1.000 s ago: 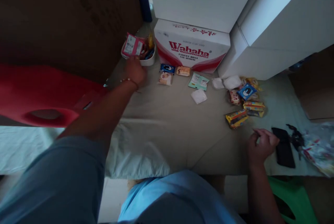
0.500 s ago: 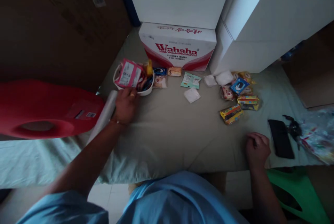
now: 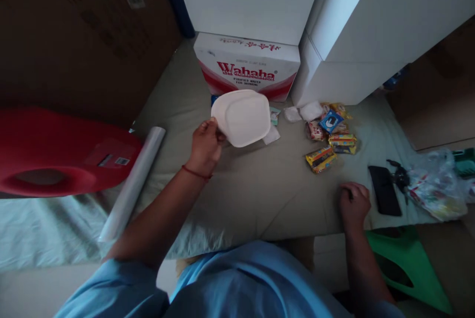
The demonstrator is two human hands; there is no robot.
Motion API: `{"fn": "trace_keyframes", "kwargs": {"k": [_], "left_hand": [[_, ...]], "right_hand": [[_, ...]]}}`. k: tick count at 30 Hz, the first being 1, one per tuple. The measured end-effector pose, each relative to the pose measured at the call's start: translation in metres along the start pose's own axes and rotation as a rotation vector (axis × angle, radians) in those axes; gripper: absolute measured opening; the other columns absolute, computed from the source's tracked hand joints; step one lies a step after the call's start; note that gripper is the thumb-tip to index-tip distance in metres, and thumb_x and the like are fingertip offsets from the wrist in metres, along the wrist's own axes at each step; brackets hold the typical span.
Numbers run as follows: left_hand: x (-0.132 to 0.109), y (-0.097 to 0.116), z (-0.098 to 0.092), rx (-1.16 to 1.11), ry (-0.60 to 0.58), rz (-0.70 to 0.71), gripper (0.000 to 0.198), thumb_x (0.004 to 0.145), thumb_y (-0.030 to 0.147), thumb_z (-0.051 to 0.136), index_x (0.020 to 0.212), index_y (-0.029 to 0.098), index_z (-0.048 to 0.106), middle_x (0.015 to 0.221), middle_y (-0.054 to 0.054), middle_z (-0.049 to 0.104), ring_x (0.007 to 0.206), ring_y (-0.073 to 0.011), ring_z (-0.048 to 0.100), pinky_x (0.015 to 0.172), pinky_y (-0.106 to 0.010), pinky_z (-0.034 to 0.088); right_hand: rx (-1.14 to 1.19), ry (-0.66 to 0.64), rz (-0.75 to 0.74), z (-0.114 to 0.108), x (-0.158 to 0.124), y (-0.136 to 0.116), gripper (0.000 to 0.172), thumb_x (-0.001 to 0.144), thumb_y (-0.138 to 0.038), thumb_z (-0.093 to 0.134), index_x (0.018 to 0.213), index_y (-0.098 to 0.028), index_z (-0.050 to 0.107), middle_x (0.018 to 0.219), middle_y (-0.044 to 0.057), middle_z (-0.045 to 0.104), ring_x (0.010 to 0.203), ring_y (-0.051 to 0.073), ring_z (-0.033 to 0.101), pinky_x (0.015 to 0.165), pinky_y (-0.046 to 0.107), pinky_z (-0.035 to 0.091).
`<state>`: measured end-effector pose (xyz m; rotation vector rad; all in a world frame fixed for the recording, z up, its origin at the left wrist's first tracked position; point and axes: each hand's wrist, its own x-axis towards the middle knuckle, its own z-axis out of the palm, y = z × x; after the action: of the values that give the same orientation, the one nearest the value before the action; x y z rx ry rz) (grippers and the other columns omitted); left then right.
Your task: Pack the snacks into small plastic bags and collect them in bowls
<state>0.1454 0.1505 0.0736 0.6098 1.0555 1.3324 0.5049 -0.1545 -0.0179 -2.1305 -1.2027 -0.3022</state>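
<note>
My left hand point(image 3: 207, 147) grips the near left rim of a white plastic container point(image 3: 248, 117), tipped so that its pale underside faces me. Whatever lies inside or behind it is hidden. Just past its right edge show part of a mint-green packet point(image 3: 274, 115) and a white packet point(image 3: 272, 135). My right hand point(image 3: 355, 204) rests in a loose fist near the front edge of the cloth-covered surface. Left of it lies a yellow snack packet point(image 3: 321, 159), and a black phone point(image 3: 385, 190) lies to its right.
A pile of small wrapped snacks point(image 3: 332, 122) lies at the right. Behind stands a Wahaha carton point(image 3: 247, 68). On the left are a clear plastic roll point(image 3: 135, 182) and a red jug point(image 3: 74, 155). Keys point(image 3: 401, 177) and a plastic bag point(image 3: 436, 187) sit far right.
My left hand has lifted the container, moved it right and tipped it over, so the snacks inside no longer show. My right hand has stayed at the front edge.
</note>
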Motion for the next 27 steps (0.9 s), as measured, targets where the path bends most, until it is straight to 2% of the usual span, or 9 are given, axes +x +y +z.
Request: {"fn": "trace_keyframes", "kwargs": {"k": [6, 10, 13, 16, 17, 20, 22, 24, 27], "left_hand": [[0.012, -0.014, 0.027, -0.255, -0.018, -0.281, 0.023, 0.086, 0.002, 0.05, 0.092, 0.019, 0.063, 0.059, 0.007, 0.056, 0.045, -0.006, 0.04, 0.041, -0.016, 0.029], [-0.03, -0.02, 0.017, -0.238, -0.17, -0.34, 0.019, 0.092, 0.02, 0.053, 0.104, 0.019, 0.069, 0.078, -0.002, 0.073, 0.068, -0.0135, 0.066, 0.057, -0.022, 0.052], [-0.078, -0.03, -0.012, -0.025, -0.351, -0.412, 0.025, 0.086, 0.035, 0.067, 0.101, 0.016, 0.072, 0.083, -0.006, 0.075, 0.078, -0.021, 0.07, 0.071, -0.032, 0.059], [-0.116, -0.027, -0.052, 0.273, -0.399, -0.151, 0.034, 0.087, 0.046, 0.068, 0.105, 0.018, 0.074, 0.089, -0.007, 0.075, 0.075, -0.0205, 0.068, 0.066, -0.032, 0.057], [-0.124, -0.021, -0.065, 0.388, -0.376, -0.003, 0.034, 0.091, 0.049, 0.063, 0.106, 0.021, 0.074, 0.09, -0.006, 0.074, 0.074, -0.0198, 0.067, 0.064, -0.031, 0.056], [-0.135, 0.009, -0.093, 0.48, -0.346, 0.158, 0.02, 0.092, 0.045, 0.065, 0.096, 0.027, 0.073, 0.085, -0.003, 0.069, 0.073, -0.0174, 0.062, 0.063, -0.029, 0.052], [-0.138, 0.026, -0.098, 0.799, -0.464, 0.503, 0.009, 0.093, 0.034, 0.066, 0.096, 0.028, 0.071, 0.091, -0.003, 0.068, 0.08, -0.0187, 0.064, 0.07, -0.032, 0.053], [-0.144, 0.031, -0.094, 1.013, -0.582, 0.782, 0.01, 0.093, 0.026, 0.065, 0.102, 0.028, 0.069, 0.099, -0.005, 0.069, 0.088, -0.0205, 0.065, 0.077, -0.034, 0.054], [-0.157, 0.017, -0.079, 1.124, -0.802, 0.975, 0.015, 0.097, 0.02, 0.059, 0.109, 0.026, 0.065, 0.104, -0.007, 0.07, 0.09, -0.0207, 0.065, 0.08, -0.035, 0.055]], "right_hand": [[0.005, 0.007, 0.005, -0.001, 0.002, 0.001, 0.021, 0.084, -0.024, 0.052, 0.081, -0.019, 0.073, 0.088, 0.01, 0.069, 0.093, 0.026, 0.063, 0.089, 0.045, 0.051], [0.103, 0.035, 0.05, -0.007, -0.001, -0.011, 0.018, 0.084, -0.025, 0.055, 0.082, -0.019, 0.072, 0.087, 0.008, 0.068, 0.091, 0.026, 0.064, 0.087, 0.044, 0.052], [0.213, 0.002, 0.06, -0.013, -0.009, -0.025, 0.016, 0.085, -0.025, 0.057, 0.085, -0.02, 0.071, 0.09, 0.008, 0.069, 0.089, 0.024, 0.066, 0.085, 0.041, 0.054], [0.263, -0.141, 0.053, -0.018, -0.013, -0.032, 0.017, 0.087, -0.028, 0.056, 0.088, -0.021, 0.071, 0.095, 0.008, 0.071, 0.091, 0.024, 0.068, 0.086, 0.04, 0.054], [0.268, -0.196, 0.075, -0.019, -0.011, -0.031, 0.019, 0.089, -0.031, 0.055, 0.091, -0.021, 0.071, 0.096, 0.008, 0.072, 0.092, 0.024, 0.068, 0.085, 0.04, 0.055], [0.234, -0.279, 0.168, -0.017, 0.01, -0.022, 0.031, 0.095, -0.04, 0.05, 0.104, -0.02, 0.071, 0.099, 0.011, 0.074, 0.09, 0.024, 0.069, 0.08, 0.039, 0.055], [0.155, -0.29, 0.102, -0.012, 0.036, -0.016, 0.036, 0.098, -0.041, 0.046, 0.11, -0.018, 0.071, 0.103, 0.014, 0.075, 0.095, 0.026, 0.068, 0.085, 0.042, 0.055], [0.082, -0.345, -0.097, -0.004, 0.067, -0.016, 0.038, 0.099, -0.038, 0.044, 0.117, -0.018, 0.07, 0.115, 0.016, 0.074, 0.112, 0.029, 0.065, 0.1, 0.048, 0.05], [0.082, -0.539, -0.368, 0.014, 0.112, -0.025, 0.042, 0.097, -0.033, 0.05, 0.134, -0.02, 0.065, 0.138, 0.014, 0.067, 0.135, 0.03, 0.054, 0.114, 0.053, 0.04]]}}
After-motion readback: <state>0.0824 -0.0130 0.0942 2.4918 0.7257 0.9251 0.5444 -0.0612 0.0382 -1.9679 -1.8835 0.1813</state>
